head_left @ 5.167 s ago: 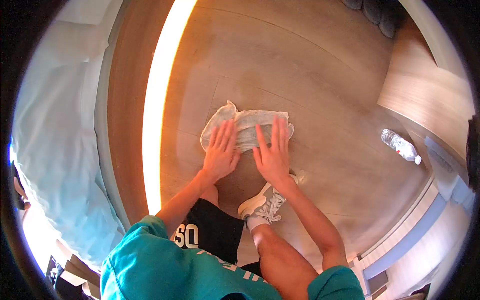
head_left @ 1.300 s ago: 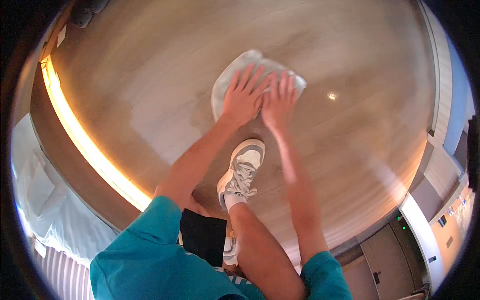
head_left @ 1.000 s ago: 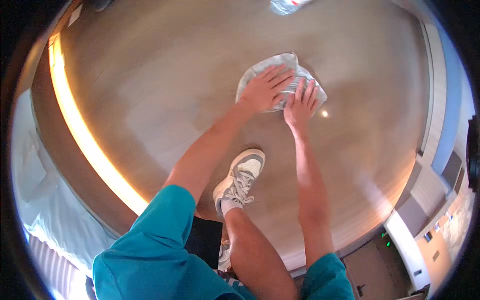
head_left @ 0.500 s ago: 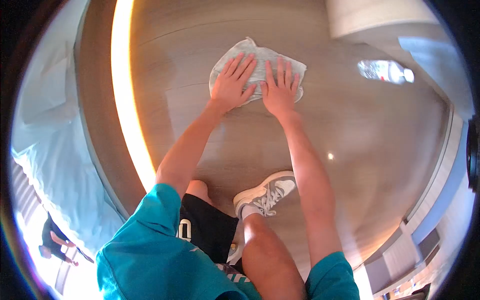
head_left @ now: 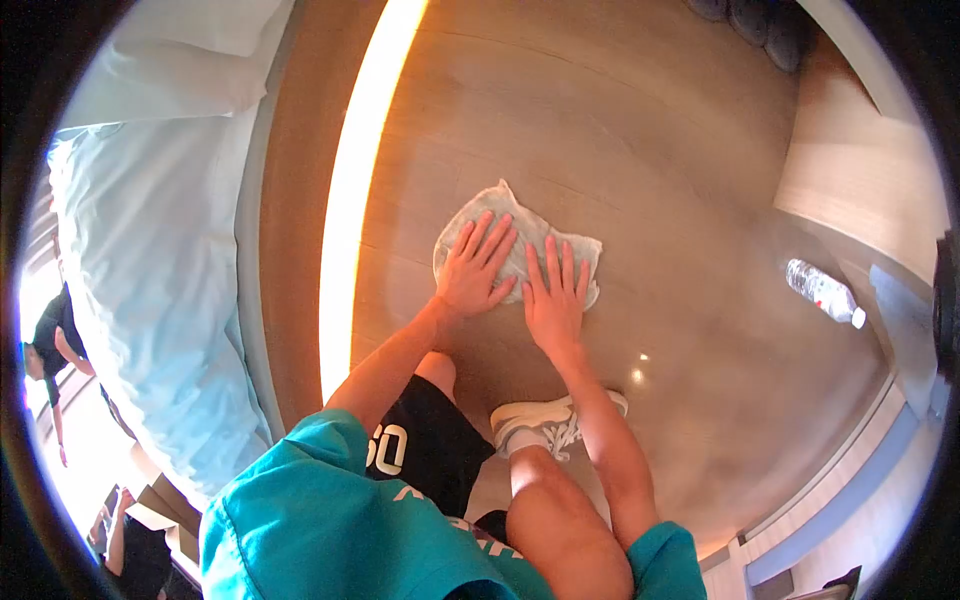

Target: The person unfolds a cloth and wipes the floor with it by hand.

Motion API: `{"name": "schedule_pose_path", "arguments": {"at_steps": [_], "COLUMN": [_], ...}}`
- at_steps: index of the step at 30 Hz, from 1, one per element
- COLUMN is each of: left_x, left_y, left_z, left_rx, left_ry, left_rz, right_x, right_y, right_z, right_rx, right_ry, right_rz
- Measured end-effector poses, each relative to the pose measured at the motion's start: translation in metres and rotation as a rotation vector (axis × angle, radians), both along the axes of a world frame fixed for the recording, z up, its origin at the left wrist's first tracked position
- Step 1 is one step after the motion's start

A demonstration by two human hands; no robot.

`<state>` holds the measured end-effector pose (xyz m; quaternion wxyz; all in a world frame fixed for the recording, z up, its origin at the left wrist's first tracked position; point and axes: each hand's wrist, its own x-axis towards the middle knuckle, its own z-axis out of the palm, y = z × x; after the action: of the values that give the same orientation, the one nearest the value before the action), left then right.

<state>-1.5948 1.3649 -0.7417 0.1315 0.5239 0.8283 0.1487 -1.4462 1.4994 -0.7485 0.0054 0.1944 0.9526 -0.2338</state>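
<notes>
A pale grey cloth [head_left: 465, 215] lies spread on the brown wood-look floor [head_left: 620, 150]. Flat on its left half rests my left hand [head_left: 474, 272], fingers outstretched and the thumb out to the side. My right hand [head_left: 555, 300] presses on the right half, its fingers stretched and slightly apart. Both palms face down, and neither hand grips the fabric. Part of the cloth is hidden under the hands.
A clear plastic bottle [head_left: 825, 292] lies on the floor at right, by a light wooden panel. At left, a glowing light strip [head_left: 358, 190] runs beside a bed with pale bedding [head_left: 160, 290]. My shoe [head_left: 535, 422] stands below the hands. Other people are at far left.
The head view has tilted and turned, so cloth, hands and bottle sit lower in it. Both hands remain flat on the cloth, which appears drawn somewhat nearer to my body.
</notes>
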Motion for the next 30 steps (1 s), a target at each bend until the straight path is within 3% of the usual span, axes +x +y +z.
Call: {"name": "schedule_pose_path", "arguments": {"at_steps": [4, 9, 11, 16, 19, 21, 30], "left_x": [-0.045, -0.117, -0.143, -0.191, -0.182, -0.156, 0.035], "left_y": [0.016, 0.069, 0.089, 0.122, 0.120, 0.103, -0.001], "left_z": [-0.004, -0.003, -0.007, -0.017, -0.017, -0.017, -0.003], "left_rx": [0.009, 0.082, 0.120, 0.195, 0.251, 0.145, -0.063], "left_ry": [-0.025, 0.061, 0.088, 0.189, 0.204, 0.214, -0.002], "left_rz": [-0.164, -0.124, -0.109, -0.111, -0.102, 0.016, 0.151], "right_x": [-0.020, -0.101, -0.123, -0.169, -0.155, -0.149, 0.016], "right_y": [0.017, 0.096, 0.127, 0.145, 0.131, 0.121, 0.021], "right_z": [0.001, -0.013, -0.020, -0.023, -0.021, -0.023, 0.005], "right_rx": [-0.017, 0.047, 0.130, 0.201, 0.251, 0.262, -0.015], "right_ry": [-0.012, 0.070, 0.057, 0.025, 0.016, 0.067, -0.074], "right_rz": [-0.016, 0.021, 0.159, 0.096, 0.052, 0.058, 0.278]}}
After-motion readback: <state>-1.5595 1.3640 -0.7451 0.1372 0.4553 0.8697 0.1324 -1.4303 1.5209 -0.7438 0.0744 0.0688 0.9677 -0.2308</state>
